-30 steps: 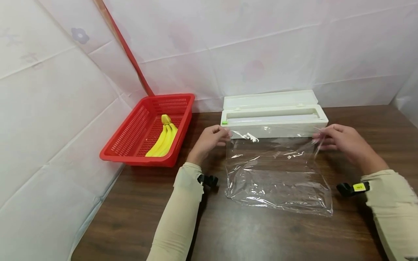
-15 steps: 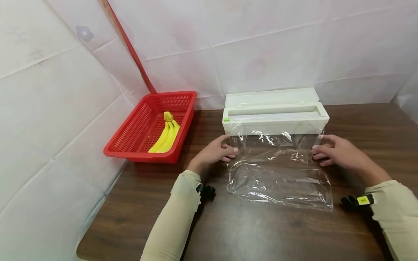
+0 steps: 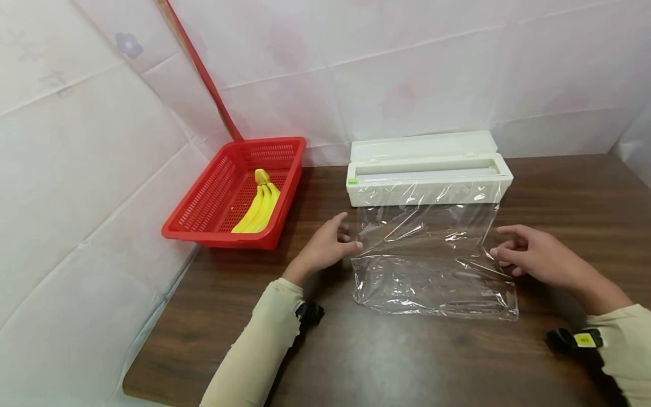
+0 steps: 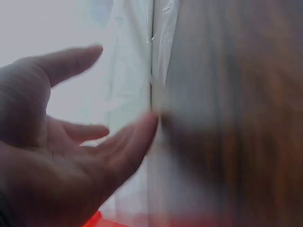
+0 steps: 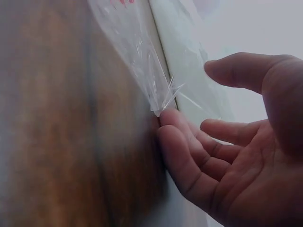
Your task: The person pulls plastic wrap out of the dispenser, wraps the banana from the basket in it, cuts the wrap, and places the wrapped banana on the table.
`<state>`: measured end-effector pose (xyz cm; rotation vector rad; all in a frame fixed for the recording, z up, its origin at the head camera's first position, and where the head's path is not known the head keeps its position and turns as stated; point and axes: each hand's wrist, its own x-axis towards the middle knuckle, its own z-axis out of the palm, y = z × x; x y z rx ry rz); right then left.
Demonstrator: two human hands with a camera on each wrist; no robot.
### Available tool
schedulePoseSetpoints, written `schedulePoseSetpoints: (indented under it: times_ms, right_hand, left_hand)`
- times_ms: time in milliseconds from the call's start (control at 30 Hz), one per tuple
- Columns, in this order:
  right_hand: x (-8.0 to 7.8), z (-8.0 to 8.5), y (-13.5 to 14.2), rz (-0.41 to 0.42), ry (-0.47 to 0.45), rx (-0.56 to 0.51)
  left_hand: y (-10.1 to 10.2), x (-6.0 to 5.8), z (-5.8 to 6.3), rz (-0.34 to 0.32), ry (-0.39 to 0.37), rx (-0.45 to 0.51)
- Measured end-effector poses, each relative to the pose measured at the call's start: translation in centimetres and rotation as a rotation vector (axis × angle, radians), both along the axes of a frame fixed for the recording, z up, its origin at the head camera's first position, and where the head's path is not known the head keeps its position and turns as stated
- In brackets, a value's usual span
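A sheet of clear cling film (image 3: 402,285) stretches from the white dispenser box (image 3: 504,172) over the wooden table toward me, wrinkled and glossy. The box's lid (image 3: 424,147) stands raised at the back. My left hand (image 3: 325,246) is beside the film's left edge, thumb and fingers spread apart with nothing between them; the left wrist view shows the same loose left hand (image 4: 71,137). On the other side, my right hand (image 3: 539,257) has its fingertips at the film's right edge. In the right wrist view its thumb (image 5: 236,68) stands well away from the softly bent fingers.
A red plastic basket (image 3: 188,234) stands at the back left with a bunch of bananas (image 3: 259,209) in it. White patterned sheeting (image 3: 407,56) walls off the back and left of the table (image 3: 407,362).
Both hands have let go of the film's side edges near the box and drawn back toward me. The film has settled lower and keeps its place in front of the box.
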<state>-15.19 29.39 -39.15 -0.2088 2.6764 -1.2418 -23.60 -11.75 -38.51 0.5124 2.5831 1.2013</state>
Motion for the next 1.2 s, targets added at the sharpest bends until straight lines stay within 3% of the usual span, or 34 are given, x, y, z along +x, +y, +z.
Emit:
schedulePoseSetpoints:
  times_ms: [100, 300, 433, 567, 733, 900, 1200]
  right_hand:
    - [0.9, 0.0, -0.2, 0.001, 0.022, 0.048]
    - [2.2, -0.2, -0.4, 0.039, 0.077, 0.187]
    - [3.0, -0.2, -0.3, 0.076, 0.122, 0.316]
    - [3.7, -0.1, -0.1, 0.121, 0.111, 0.359]
    - [4.4, -0.2, 0.4, 0.172, 0.078, 0.395]
    - [5.0, -0.5, 0.8, 0.235, 0.061, 0.387]
    - [5.5, -0.2, 1.1, 0.276, 0.047, 0.411]
  left_hand:
    - [-0.5, 0.8, 0.3, -0.009, 0.104, -0.075]
    - [-0.6, 2.6, 0.6, -0.213, 0.186, -0.223]
    - [-0.4, 3.6, 0.6, -0.275, 0.262, -0.374]
    - [-0.6, 4.5, 0.7, -0.266, 0.265, -0.488]
    - [-0.9, 5.0, 0.7, -0.267, 0.261, -0.556]
    - [-1.0, 5.2, 0.9, -0.315, 0.236, -0.591]
    - [-1.6, 5.5, 0.9, -0.387, 0.235, -0.592]
